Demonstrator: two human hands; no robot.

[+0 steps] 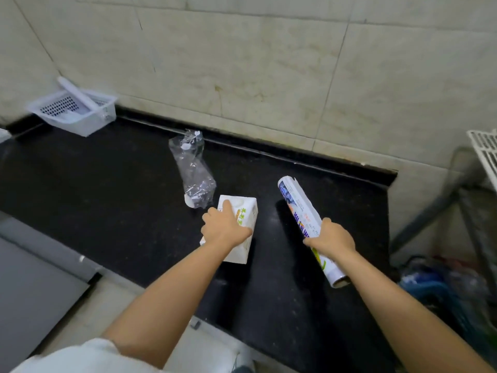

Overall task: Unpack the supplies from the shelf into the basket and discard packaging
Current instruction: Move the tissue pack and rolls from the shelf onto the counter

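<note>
A white carton box (246,211) with green and yellow print lies on the black counter (107,184), and my left hand (224,230) grips it from above. My right hand (332,236) is closed around the middle of a long printed roll (300,204), a wrap-type roll whose far end points away and whose near end shows a cardboard core. A crumpled clear plastic package (195,173) lies just beyond the carton. The white perforated basket (72,110) sits tilted in the far left corner of the counter against the wall.
A tiled wall runs behind the counter. A white wire shelf edge (484,149) shows at the far right, above a metal frame. Bags of rubbish (441,289) sit on the floor at the right. A grey appliance surface (35,286) lies at lower left.
</note>
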